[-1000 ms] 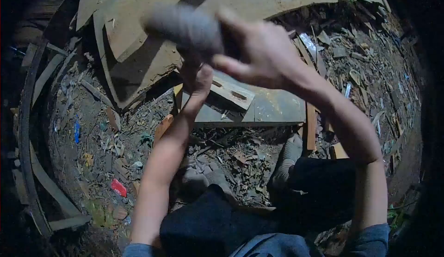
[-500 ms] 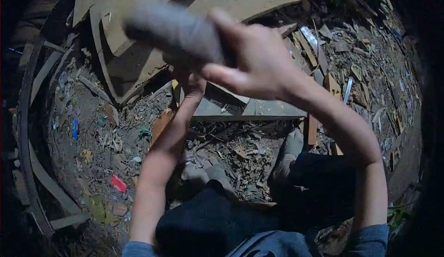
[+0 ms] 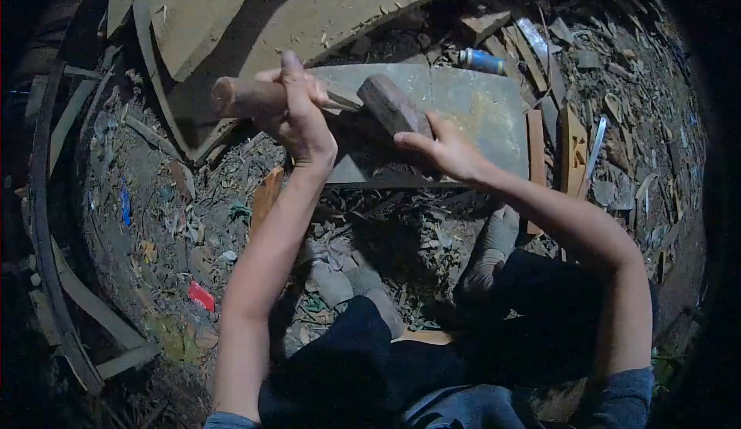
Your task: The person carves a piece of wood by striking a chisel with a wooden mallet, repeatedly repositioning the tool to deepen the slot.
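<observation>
The left hand (image 3: 301, 120) has its fingers closed around a chisel-like tool (image 3: 251, 99) with a thick, round, brown wooden handle and a narrow metal blade. The right hand (image 3: 448, 150) grips a dark brown, faceted block (image 3: 392, 105), near the blade's tip. Both are above a flat, scuffed grey board (image 3: 482, 113).

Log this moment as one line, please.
left hand: holding metal chisel with round brown wooden handle | right hand: holding dark-brown angular wooden block | below: flat grey board
</observation>
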Motion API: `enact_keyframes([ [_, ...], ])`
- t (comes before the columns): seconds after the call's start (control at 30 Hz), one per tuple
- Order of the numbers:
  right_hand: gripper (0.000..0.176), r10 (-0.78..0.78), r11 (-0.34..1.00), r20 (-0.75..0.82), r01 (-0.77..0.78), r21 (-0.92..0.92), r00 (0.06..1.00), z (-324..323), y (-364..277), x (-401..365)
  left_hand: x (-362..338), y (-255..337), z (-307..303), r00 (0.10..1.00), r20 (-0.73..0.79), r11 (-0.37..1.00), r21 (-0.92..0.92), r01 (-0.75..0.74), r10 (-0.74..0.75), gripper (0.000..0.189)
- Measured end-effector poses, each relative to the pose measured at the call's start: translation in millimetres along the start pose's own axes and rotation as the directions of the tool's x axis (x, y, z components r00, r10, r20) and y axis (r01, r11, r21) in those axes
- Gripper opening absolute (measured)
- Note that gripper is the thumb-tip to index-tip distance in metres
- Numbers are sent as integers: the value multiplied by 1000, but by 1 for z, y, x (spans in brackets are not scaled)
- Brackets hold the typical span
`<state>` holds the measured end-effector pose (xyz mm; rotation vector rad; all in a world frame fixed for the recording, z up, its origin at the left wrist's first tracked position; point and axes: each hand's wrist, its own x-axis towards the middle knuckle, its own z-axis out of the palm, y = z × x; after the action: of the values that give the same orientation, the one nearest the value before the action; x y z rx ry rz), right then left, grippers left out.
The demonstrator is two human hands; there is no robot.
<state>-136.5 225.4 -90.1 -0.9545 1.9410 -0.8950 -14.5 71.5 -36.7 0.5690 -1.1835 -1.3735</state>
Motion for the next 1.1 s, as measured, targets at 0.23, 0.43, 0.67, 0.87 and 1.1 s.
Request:
enact_keyframes([
  [0.23, 64, 107, 766, 203, -211, 608, 973, -10, 2, -4, 35, 5, -2, 991, -105, 990, -101, -96, 85, 25],
  [0.43, 63, 89, 693, 252, -241, 679, 964, -12, 7, -4, 40, 31, 7, 1000, 24, 991, -133, 1, 2, 27],
  [0.67, 61, 6, 705, 313, -226, 672, 950, -11, 18, 3, 22, 9, 24, 997, 48, 992, -111, 67, -62, 27],
  [0.87, 59, 17, 741, 258, -185, 646, 966, -11, 17, 1, 18, -3, 29, 994, 77, 997, -33, 74, -71, 25],
  [1.1, 62, 80, 763, 183, -179, 621, 980, -8, 6, 0, -1, -23, 27, 983, 48, 932, 312, -185, 179, 24],
])
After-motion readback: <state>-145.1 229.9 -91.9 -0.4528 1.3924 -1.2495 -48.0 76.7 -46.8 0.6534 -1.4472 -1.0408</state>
